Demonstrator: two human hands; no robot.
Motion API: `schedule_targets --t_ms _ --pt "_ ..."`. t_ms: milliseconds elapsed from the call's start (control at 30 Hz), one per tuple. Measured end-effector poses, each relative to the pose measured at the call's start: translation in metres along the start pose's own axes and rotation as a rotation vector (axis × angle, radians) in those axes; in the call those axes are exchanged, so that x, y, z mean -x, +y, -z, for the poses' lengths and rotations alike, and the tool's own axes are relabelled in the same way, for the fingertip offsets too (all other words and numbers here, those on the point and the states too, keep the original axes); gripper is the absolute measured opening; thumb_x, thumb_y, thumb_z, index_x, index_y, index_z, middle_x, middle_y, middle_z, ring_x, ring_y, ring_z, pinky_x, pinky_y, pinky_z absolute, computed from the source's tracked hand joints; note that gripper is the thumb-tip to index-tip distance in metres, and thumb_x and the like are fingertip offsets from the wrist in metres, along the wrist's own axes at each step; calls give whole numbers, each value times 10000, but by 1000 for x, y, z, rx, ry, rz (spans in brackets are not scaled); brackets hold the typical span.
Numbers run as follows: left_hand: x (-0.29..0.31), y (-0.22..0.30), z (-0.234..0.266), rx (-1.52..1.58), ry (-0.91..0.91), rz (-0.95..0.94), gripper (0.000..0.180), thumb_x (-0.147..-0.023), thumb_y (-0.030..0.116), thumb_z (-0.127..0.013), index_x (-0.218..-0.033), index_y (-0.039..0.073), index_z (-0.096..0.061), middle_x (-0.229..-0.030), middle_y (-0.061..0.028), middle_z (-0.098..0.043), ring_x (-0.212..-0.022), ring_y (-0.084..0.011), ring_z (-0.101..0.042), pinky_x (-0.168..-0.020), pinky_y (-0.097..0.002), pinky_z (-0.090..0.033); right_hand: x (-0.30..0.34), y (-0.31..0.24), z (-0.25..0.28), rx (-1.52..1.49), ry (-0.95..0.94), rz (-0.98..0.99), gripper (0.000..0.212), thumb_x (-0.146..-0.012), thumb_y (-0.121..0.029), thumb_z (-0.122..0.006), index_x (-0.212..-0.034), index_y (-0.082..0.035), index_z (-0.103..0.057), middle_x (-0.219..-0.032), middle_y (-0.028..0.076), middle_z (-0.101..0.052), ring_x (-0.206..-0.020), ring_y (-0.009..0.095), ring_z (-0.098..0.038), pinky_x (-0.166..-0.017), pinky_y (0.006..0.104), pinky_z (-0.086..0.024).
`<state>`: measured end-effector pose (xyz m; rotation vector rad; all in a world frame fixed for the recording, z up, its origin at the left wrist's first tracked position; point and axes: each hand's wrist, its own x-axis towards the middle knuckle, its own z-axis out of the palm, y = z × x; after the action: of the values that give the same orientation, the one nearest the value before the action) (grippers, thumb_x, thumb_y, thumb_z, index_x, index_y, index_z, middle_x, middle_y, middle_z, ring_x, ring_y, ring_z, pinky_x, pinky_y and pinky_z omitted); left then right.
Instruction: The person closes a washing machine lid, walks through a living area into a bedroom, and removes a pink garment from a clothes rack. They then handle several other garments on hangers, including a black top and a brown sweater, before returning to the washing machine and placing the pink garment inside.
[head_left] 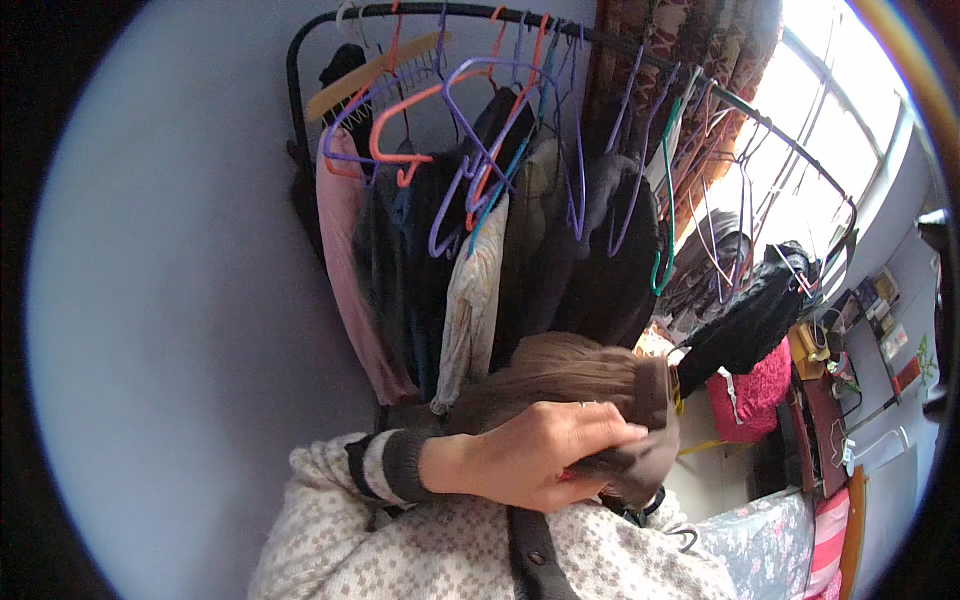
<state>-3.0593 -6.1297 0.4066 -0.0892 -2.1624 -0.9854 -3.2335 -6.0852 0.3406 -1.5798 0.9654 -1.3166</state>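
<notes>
Close in front of my chest, my left hand [545, 455] is closed on a brown garment [540, 385] with soft gathered folds and a wide band at its right end. The fingers curl over the bunched cloth, and a thin ring shows on one of them. Part of the garment hangs just below the fingers. My right hand is hidden behind this cloth; only a bit of the right sleeve [662, 512] shows, so its fingers cannot be made out. A thin dark curved piece, perhaps a hanger hook [686, 536], sticks out beside that sleeve.
A black clothes rail [560, 22] spans the view ahead, carrying purple, coral and green hangers, a wooden hanger [375, 75], a pink garment [350, 260] and several dark clothes. To the right are a bright window [825, 90], a pink bundle [750, 395] and a flowered bed cover [765, 540].
</notes>
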Motion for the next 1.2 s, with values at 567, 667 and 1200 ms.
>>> schedule_targets --t_ms 567,667,1200 --pt "-69 12 114 -412 527 -33 277 -817 -31 -437 -1036 -26 -607 -1023 -173 -639 -1020 -314 -605 -942 -371 -448 -132 -56 61 -256 372 460 484 -929 -108 -562 -1372 -33 -382 -1247 94 -512 -1107 186 -509 -983 315 -424" --pt "-85 -1 104 -537 504 -267 350 -730 -70 -472 -1042 -8 -619 -1094 -180 -603 -1082 -384 -541 -961 -409 -420 -152 -43 63 -278 303 436 434 -952 -107 -528 -1360 -36 -398 -1277 87 -491 -1135 190 -493 -1003 319 -413" --pt "-108 -67 120 -240 584 159 505 -747 181 -769 -1132 -48 -536 -1154 -204 -578 -1066 -283 -578 -909 -369 -456 -184 -43 88 487 -182 136 323 -972 -155 -505 -1252 2 -544 -1253 117 -579 -1134 228 -546 -995 373 -440"
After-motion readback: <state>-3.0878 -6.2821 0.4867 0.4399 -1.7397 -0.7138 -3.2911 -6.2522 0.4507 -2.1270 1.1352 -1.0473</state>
